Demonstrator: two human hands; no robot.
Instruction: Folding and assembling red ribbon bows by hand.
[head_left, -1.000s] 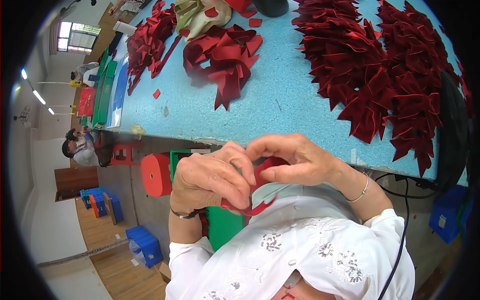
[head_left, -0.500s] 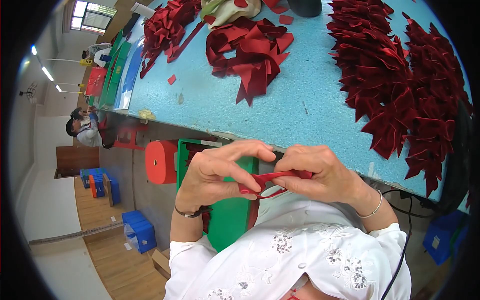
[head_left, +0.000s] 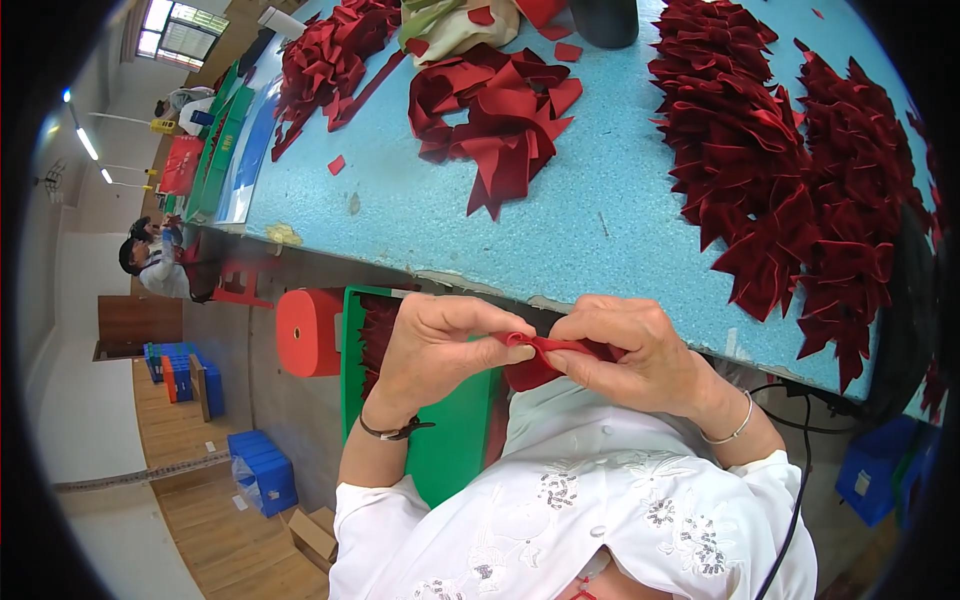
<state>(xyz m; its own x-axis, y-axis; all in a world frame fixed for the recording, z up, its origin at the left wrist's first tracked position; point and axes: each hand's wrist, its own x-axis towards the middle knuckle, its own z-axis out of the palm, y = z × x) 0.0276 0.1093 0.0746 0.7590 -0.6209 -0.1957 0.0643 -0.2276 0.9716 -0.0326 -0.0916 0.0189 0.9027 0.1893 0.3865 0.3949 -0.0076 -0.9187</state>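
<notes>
Between my two hands, just off the table's near edge, is a dark red ribbon, gathered and folded at its middle. My left hand pinches the looped left end with thumb and forefinger. Closed on the other side, my right hand grips the ribbon between thumb and fingers, which hide part of it. Beyond them on the blue table lies a loose heap of cut red ribbon strips. Finished-looking red bows lie stacked in long rows on the right.
A green crate holding red pieces stands by my left arm, beside a red roll. Another ribbon pile and a dark cylindrical container sit farther back. A black cable hangs at right. Another person sits far left.
My left hand has closed from a looser hold into a pinch on the ribbon's loop. The ribbon is now drawn tighter and gathered, with a flap hanging below. The view has shifted slightly.
</notes>
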